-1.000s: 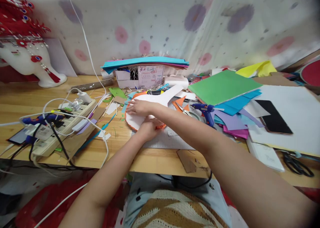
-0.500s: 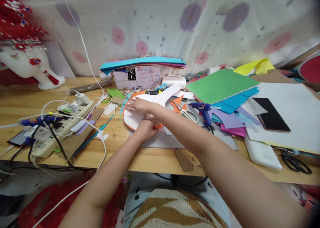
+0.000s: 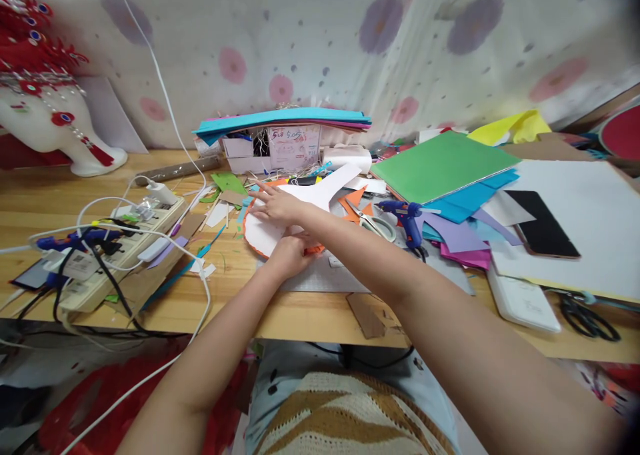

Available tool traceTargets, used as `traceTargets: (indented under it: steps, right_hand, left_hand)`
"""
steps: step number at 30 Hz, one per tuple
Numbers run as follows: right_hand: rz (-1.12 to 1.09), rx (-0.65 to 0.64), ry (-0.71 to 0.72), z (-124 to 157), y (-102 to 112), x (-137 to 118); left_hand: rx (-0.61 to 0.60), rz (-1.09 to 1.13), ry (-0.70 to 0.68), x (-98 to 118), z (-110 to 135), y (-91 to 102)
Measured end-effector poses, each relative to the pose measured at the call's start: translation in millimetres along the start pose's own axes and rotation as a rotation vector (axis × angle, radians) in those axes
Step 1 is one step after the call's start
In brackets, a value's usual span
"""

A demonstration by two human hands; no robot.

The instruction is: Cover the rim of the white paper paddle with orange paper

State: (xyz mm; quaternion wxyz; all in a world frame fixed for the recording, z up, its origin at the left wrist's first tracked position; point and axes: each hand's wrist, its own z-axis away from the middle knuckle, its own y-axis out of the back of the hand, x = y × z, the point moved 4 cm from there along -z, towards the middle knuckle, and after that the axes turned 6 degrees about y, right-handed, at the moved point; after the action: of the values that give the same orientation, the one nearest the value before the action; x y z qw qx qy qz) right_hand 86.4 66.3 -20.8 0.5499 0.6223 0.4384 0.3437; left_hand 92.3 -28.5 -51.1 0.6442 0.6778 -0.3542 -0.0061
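Observation:
A white rounded cutout (image 3: 260,235) with a long handle-like strip and a crinkled orange edge lies on the grey cutting mat (image 3: 325,282). My right hand (image 3: 277,205) rests flat on its upper left, fingers spread over the white face. Crossing beneath that forearm, my left hand (image 3: 291,255) is closed at the cutout's near edge, where a bit of orange shows by the fingers. The fingertips of the left hand are partly hidden. Scissors (image 3: 373,223) and orange scraps (image 3: 353,203) lie to the right of the cutout, beside a blue glue gun (image 3: 407,218).
On the left stands a power strip (image 3: 135,255) with tangled cables. Farther right are a green sheet (image 3: 445,165), a phone (image 3: 543,225), a white power bank (image 3: 523,298) and black-handled scissors (image 3: 587,318). A paper-topped box (image 3: 295,148) stands at the back.
The right hand's fingers have spread slightly and lifted toward the cutout's far edge. The left hand stays at the near edge. The whole view has shifted a little.

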Motion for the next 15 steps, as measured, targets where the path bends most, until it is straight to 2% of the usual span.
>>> traceTargets:
  steps: [5, 11, 15]
  right_hand:
    - [0.003, -0.03, 0.052, 2, 7, 5]
    - [-0.083, 0.076, 0.014, 2, 14, 14]
    - [-0.1, -0.054, -0.059, -2, 5, 15]
  left_hand:
    - [0.013, 0.016, -0.03, 3, 1, 0.2]
    - [0.012, 0.019, -0.03, 3, 0, -1.0]
    - [0.014, 0.012, -0.039, 1, 0, -1.4]
